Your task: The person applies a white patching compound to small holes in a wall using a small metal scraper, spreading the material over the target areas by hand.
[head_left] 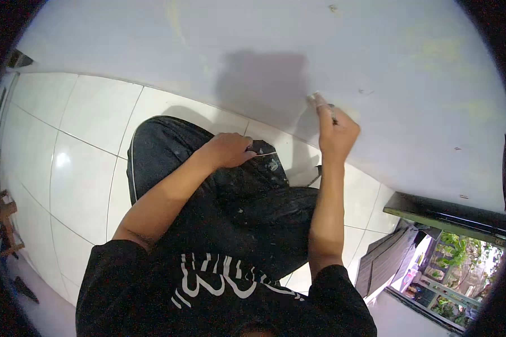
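Note:
My right hand [337, 128] is raised against the pale wall [410, 106], its fingers closed. Something small and whitish [315, 96] shows at its fingertips, touching or very near the wall; a dark bit shows between the fingers. I cannot make out what it is. My left hand [228, 150] lies low over my crossed legs, fingers curled. Beside its thumb is a dark flat piece [264, 147] with a pale edge, which could be cloth or a held thing. My black trousers [168, 146] carry whitish smears.
White floor tiles [90, 115] run up to the foot of the wall. The wall has yellowish patches and small marks. A brown wooden thing [4, 216] stands at the far left. At the lower right are a green-edged frame [399, 212], a grey cloth-like panel [382, 261] and a window [452, 264] with plants.

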Demonstrator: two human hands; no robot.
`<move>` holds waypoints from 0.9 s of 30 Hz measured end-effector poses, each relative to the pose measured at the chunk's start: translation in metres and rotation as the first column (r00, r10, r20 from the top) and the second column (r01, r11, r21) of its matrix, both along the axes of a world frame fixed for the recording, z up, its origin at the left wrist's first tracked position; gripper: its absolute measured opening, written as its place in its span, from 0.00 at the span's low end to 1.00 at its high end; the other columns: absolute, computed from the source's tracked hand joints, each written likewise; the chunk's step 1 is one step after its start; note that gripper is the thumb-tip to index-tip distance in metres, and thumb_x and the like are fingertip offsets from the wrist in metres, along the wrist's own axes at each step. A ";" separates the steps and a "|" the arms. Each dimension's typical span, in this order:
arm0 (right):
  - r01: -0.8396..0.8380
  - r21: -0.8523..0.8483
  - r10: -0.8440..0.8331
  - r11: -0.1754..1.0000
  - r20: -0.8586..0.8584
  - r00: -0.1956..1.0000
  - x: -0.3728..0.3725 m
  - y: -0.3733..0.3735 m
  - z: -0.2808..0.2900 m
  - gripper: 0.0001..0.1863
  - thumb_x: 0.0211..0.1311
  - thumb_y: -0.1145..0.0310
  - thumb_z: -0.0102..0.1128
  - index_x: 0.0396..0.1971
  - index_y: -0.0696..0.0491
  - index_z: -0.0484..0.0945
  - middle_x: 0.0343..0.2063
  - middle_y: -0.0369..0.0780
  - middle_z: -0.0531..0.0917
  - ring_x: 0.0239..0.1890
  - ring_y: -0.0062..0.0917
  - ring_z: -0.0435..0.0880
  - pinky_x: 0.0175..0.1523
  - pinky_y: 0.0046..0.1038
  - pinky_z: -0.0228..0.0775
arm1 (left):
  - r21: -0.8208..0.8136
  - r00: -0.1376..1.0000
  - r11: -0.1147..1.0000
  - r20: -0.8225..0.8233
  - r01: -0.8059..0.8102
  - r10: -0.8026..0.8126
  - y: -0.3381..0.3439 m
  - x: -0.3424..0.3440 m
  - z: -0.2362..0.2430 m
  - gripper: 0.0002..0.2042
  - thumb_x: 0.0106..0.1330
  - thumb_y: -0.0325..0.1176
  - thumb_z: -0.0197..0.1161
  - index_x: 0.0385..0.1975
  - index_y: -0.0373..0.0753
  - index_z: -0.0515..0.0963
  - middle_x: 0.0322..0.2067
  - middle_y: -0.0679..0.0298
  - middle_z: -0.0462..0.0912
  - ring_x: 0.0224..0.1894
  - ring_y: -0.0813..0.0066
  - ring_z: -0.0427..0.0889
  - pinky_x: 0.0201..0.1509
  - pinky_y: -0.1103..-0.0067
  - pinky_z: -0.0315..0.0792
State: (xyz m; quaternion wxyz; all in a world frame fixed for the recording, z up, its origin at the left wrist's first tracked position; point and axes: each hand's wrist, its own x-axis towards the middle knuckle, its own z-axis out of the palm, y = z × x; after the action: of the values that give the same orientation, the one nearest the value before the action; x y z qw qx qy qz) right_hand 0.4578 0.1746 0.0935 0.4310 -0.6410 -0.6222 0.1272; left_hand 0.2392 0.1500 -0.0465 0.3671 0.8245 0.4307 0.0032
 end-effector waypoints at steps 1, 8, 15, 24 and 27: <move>-0.040 0.101 0.019 0.994 0.198 0.980 0.006 0.010 -0.014 0.18 0.63 0.60 0.68 0.19 0.58 0.83 0.12 0.41 0.75 0.14 0.23 0.67 0.23 0.28 0.60 | -0.032 0.999 0.999 -0.039 -0.005 0.004 0.002 0.002 0.002 0.24 0.73 0.53 0.53 0.52 0.37 0.76 0.45 0.48 0.83 0.51 0.47 0.82 0.57 0.56 0.74; -0.042 0.031 0.039 0.999 0.080 0.996 0.008 0.007 -0.025 0.18 0.62 0.60 0.68 0.19 0.59 0.83 0.13 0.42 0.77 0.15 0.21 0.68 0.24 0.28 0.61 | -0.019 1.000 1.000 -0.027 0.003 -0.004 0.000 0.001 0.006 0.24 0.73 0.54 0.52 0.51 0.38 0.76 0.43 0.49 0.84 0.50 0.47 0.82 0.57 0.55 0.74; -0.009 0.012 0.009 1.000 -0.047 0.999 0.003 0.007 -0.025 0.18 0.61 0.61 0.66 0.20 0.62 0.81 0.13 0.41 0.75 0.18 0.19 0.66 0.26 0.28 0.61 | -0.013 1.000 1.000 -0.022 0.019 -0.019 -0.001 -0.001 0.005 0.23 0.74 0.53 0.52 0.50 0.38 0.76 0.41 0.47 0.83 0.48 0.47 0.82 0.55 0.55 0.75; -0.018 -0.126 0.012 0.992 -0.055 0.998 0.005 0.004 -0.023 0.22 0.63 0.65 0.67 0.13 0.61 0.75 0.12 0.30 0.68 0.20 0.13 0.63 0.27 0.22 0.54 | 0.000 1.000 1.000 -0.028 0.007 -0.007 -0.001 0.002 0.009 0.22 0.73 0.53 0.53 0.50 0.38 0.77 0.40 0.48 0.84 0.48 0.46 0.83 0.54 0.54 0.75; -0.043 -0.067 0.034 0.997 -0.142 0.989 0.003 0.004 -0.013 0.22 0.62 0.63 0.67 0.13 0.60 0.76 0.12 0.31 0.68 0.19 0.14 0.64 0.27 0.21 0.54 | 0.005 0.999 1.000 -0.034 0.003 -0.002 -0.001 0.001 0.008 0.23 0.73 0.53 0.53 0.50 0.38 0.77 0.41 0.48 0.84 0.49 0.46 0.83 0.55 0.55 0.75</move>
State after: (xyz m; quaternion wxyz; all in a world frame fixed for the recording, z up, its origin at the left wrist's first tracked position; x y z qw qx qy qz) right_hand 0.4608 0.1788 0.0802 0.4486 -0.6330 -0.5977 0.2020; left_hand 0.2403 0.1494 -0.0381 0.3575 0.8259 0.4359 -0.0103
